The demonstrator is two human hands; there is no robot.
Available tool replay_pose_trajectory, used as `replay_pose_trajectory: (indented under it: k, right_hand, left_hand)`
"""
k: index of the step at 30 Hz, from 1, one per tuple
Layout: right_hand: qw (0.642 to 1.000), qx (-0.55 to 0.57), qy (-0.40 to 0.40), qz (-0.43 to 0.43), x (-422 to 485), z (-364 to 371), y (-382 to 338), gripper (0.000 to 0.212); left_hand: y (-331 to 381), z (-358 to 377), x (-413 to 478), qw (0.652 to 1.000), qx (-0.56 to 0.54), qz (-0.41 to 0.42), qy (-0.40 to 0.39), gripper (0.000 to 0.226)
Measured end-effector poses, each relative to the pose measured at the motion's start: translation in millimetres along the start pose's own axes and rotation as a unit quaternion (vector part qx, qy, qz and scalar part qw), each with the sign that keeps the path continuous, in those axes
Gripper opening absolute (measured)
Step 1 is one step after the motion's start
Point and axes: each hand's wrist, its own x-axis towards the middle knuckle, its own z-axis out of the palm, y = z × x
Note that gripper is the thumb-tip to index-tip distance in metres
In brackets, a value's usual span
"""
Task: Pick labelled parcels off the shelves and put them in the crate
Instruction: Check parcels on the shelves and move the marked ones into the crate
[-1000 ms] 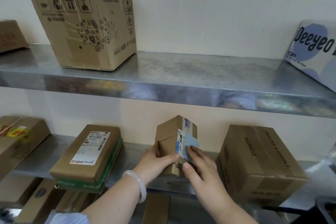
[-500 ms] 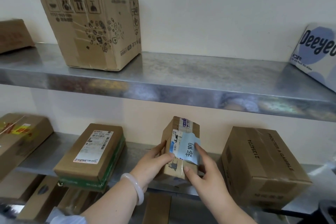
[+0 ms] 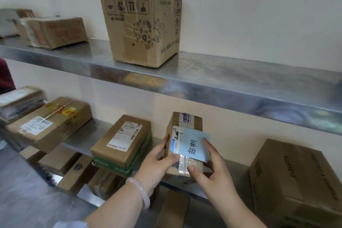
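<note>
A small brown parcel (image 3: 187,122) stands upright at the front of the middle shelf (image 3: 83,139). A light blue handwritten note (image 3: 194,144) and a white label are stuck on its front. My left hand (image 3: 157,161) grips its left side, thumb across the front. My right hand (image 3: 212,170) holds its right side, with a finger on the blue note and the thumb on the taped lower front. No crate is in view.
A flat labelled box (image 3: 122,139) lies left of the parcel, and more labelled boxes (image 3: 50,124) further left. A large plain box (image 3: 294,177) sits at right. On the upper shelf (image 3: 231,79) stand a tall printed carton (image 3: 142,27) and a low box (image 3: 53,31). More boxes lie below.
The view has swung left, bringing in more boxes on the left. The parcel has turned its front toward me, showing the whole blue note. Both hands stay on it.
</note>
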Motion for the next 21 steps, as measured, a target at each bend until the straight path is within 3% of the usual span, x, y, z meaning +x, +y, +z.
replay_pose_trajectory:
  k: [6,12,17,21]
  right_hand:
    - [0.999,0.033,-0.019,0.006,-1,14,-8,0.071]
    - [0.998,0.035,0.042,0.011,-9,14,-15,0.068]
    - [0.99,0.018,0.137,0.035,-32,13,-15,0.069]
    - [0.964,0.017,0.256,0.066,-59,31,-21,0.071]
  left_hand:
    - [9,-14,-5,1.0,0.004,0.006,-0.003,0.042]
    - [12,-14,8,0.998,0.011,0.019,-0.054,0.044]
    - [8,-4,22,0.99,-0.005,0.04,-0.132,0.051]
    - [13,-3,26,0.972,0.005,0.055,-0.23,0.051]
